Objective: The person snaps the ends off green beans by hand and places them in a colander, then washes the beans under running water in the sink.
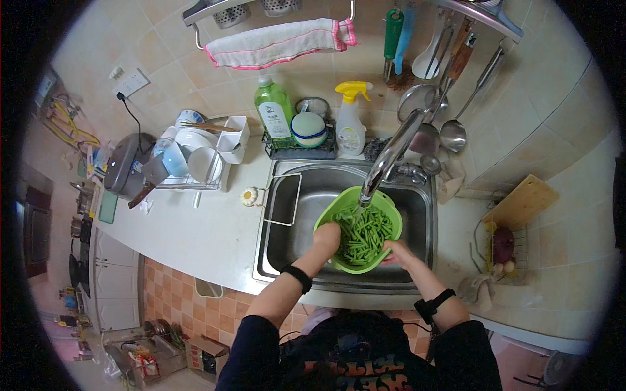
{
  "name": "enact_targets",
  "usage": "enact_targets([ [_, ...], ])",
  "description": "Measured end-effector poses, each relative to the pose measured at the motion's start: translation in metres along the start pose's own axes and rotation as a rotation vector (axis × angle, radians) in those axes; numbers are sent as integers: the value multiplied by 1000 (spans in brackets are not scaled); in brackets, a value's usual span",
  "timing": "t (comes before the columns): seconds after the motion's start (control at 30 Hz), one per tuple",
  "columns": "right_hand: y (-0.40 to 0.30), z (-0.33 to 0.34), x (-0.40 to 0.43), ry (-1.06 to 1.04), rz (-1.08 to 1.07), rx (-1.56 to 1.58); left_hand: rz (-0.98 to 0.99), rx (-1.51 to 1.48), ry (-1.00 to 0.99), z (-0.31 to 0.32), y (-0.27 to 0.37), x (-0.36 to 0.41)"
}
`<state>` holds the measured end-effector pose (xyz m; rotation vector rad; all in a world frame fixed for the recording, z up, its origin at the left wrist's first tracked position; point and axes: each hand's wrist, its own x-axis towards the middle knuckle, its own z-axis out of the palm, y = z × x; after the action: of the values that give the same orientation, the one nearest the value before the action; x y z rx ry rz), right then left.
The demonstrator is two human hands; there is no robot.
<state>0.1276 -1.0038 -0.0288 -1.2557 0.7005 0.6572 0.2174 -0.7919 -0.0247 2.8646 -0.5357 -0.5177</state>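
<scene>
A light green plastic basin (358,269) is held tilted over the stainless-steel sink (293,244). Cut green beans (367,234) fill much of it. Above them hangs the chrome faucet (384,163), its spout end over the basin's far part, with what looks like water running onto the beans. My right hand (397,255) grips the basin's near right rim. On the left side, my left hand (327,238) reaches over the rim against the beans; its fingers are mostly hidden, so its hold is unclear.
A white wire rack (296,200) hooks over the sink's left edge. Behind the sink stand a green detergent bottle (274,110) and a spray bottle (350,122). A dish rack (195,185) with bowls and a cleaver (150,178) is left; a wooden cutting board (521,203) leans right.
</scene>
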Motion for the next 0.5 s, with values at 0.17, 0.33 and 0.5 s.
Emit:
enact_targets([
  [0.17, 5, 3, 0, -36, -41, 51, -110, -54, -57, 1, 2, 4],
  [0.33, 3, 4, -1, -59, -16, 74, -41, -585, -68, -32, -12, -14],
  [0.5, 2, 9, 1, -87, -14, 68, 14, -938, -125, -54, -19, -25],
])
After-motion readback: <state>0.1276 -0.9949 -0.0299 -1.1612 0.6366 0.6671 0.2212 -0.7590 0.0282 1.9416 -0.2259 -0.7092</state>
